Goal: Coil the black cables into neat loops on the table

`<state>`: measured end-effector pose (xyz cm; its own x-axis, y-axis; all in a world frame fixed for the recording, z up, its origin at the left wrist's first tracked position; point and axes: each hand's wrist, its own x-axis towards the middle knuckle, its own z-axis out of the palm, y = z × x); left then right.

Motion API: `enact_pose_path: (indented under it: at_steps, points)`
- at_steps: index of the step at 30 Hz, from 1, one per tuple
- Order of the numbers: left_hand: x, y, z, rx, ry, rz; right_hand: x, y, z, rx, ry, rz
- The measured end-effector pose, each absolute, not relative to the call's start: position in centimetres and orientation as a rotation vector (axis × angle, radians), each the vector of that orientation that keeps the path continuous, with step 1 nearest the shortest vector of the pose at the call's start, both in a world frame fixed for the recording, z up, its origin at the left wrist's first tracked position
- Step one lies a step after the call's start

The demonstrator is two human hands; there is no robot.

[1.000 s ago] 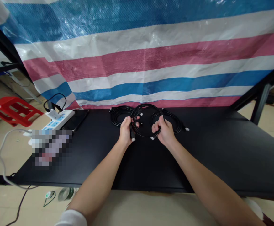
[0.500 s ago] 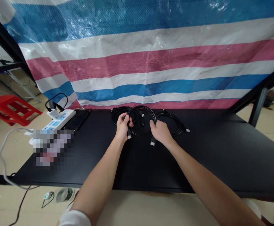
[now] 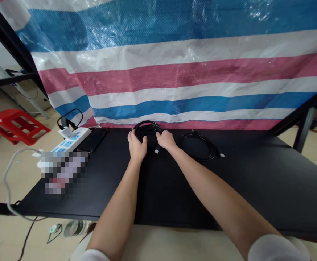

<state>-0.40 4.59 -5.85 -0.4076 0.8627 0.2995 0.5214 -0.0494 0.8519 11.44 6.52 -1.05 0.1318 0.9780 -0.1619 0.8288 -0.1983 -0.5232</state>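
A coiled black cable (image 3: 147, 127) lies at the back of the black table (image 3: 175, 188), close to the striped tarp. My left hand (image 3: 136, 145) grips its left side with curled fingers. My right hand (image 3: 166, 140) holds its right side, and a silver-tipped plug (image 3: 156, 149) sticks out beneath that hand. A second coiled black cable (image 3: 199, 145) lies flat on the table to the right, apart from both hands, its plug (image 3: 221, 155) pointing right.
A white power strip (image 3: 71, 139) with a black charger plugged in sits at the table's left back corner, beside a dark phone (image 3: 92, 141). A blurred patch covers something on the left edge. A red stool (image 3: 14, 125) stands on the floor at left. The striped tarp (image 3: 175, 72) hangs behind.
Both hands moved left and back with the coil they held, setting it onto the coil at the back left. The right-hand coil stayed on the table.
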Motion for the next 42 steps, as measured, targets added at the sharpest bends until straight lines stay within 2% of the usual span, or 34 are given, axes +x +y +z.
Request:
enact_pose_path:
  at_steps: [4, 6, 10, 13, 19, 29, 42]
  points:
    - [-0.2, 4.1, -5.6, 1.586, 2.132, 1.076, 11.1, 7.4, -1.3, -2.124, -1.777, 0.676]
    - [-0.1, 4.0, -5.5, 1.725, 2.160, 1.023, 11.2, 7.6, -1.5, -2.123, -1.796, 0.656]
    - [0.0, 4.1, -5.9, 2.163, 1.697, 1.023, 11.2, 7.2, -1.7, -2.100, -1.906, 0.443]
    - [-0.1, 4.3, -6.4, 2.274, 1.463, 0.926, 11.4, 6.6, -2.0, -2.082, -2.005, 0.255]
    - [0.1, 4.2, -6.7, 2.255, 1.457, 0.993, 14.0, 5.2, -2.5, -1.993, -2.036, 0.115]
    - [0.9, 3.5, -6.1, 2.160, 1.490, 1.135, 25.7, 3.2, -5.0, -2.134, -1.403, -0.039]
    - [0.7, 4.2, -7.6, 2.275, 1.503, 1.128, 29.9, 3.2, -8.2, -2.250, -1.259, 0.052]
